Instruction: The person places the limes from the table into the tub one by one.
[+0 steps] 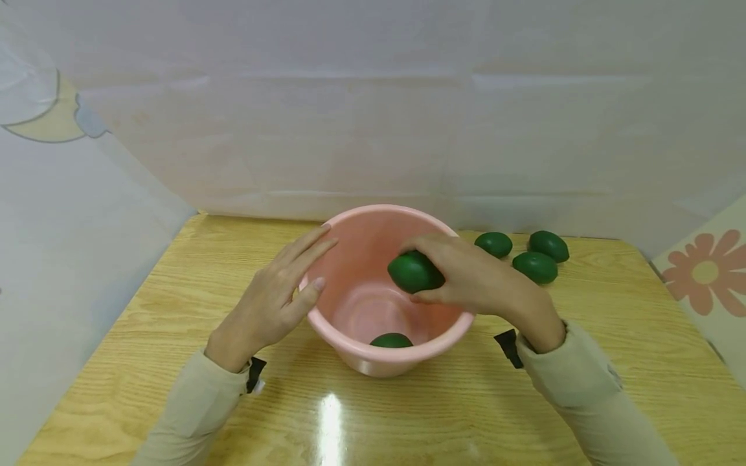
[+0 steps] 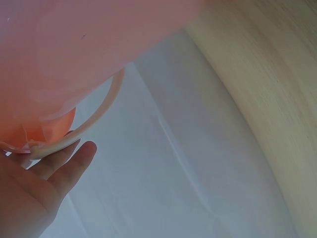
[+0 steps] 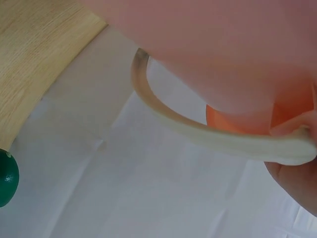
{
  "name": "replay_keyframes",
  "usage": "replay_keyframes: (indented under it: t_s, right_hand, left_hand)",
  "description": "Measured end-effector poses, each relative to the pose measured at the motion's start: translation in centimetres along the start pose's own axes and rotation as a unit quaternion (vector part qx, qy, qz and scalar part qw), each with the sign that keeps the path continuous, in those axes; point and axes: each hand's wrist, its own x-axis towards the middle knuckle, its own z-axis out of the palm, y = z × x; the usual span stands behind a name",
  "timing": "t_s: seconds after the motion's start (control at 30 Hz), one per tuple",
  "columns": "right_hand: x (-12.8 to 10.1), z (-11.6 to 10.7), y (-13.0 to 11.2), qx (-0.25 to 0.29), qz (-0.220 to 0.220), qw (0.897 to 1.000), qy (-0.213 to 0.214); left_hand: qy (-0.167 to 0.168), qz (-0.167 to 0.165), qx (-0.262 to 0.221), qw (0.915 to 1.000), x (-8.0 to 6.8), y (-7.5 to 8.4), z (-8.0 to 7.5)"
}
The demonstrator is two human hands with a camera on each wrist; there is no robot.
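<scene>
A pink plastic bucket (image 1: 373,210) stands mid-table. My right hand (image 1: 415,270) holds a dark green oval fruit (image 1: 405,275) over the bucket's opening, fingers curled round it. Another green fruit (image 1: 392,340) lies at the bottom of the bucket, partly hidden by the near rim. My left hand (image 1: 323,262) rests against the bucket's left rim with straight fingers and the thumb on the rim. In the left wrist view the bucket wall (image 2: 74,44) and its pale handle (image 2: 94,119) fill the top left. In the right wrist view the bucket (image 3: 223,49) and its handle (image 3: 198,131) loom close.
Three more green fruits (image 1: 536,266) lie on the wooden table (image 1: 175,291) behind and right of the bucket; one of them (image 3: 7,178) shows at the right wrist view's left edge. White sheets wall the back and sides. A flowered panel (image 1: 708,272) stands at the right.
</scene>
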Motion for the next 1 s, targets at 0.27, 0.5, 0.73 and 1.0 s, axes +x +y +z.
replay_keyframes:
  t_s: [0.27, 0.5, 0.73, 1.0]
  right_hand:
    - [0.44, 0.41, -0.24, -0.019, -0.002, 1.000, -0.010]
    - [0.44, 0.46, -0.31, -0.030, 0.007, 1.000, -0.008]
    - [0.58, 0.48, -0.35, -0.035, 0.012, 0.999, -0.018]
    - [0.57, 0.46, -0.41, -0.029, 0.019, 0.999, -0.023]
  left_hand:
    - [0.000, 0.000, 0.005, 1.0000, -0.04, -0.05, -0.03]
    - [0.001, -0.001, 0.005, 1.0000, -0.03, 0.01, 0.00]
    - [0.004, 0.002, -0.001, 1.0000, -0.06, -0.13, 0.06]
    - [0.002, 0.001, 0.000, 1.0000, -0.05, -0.13, 0.07]
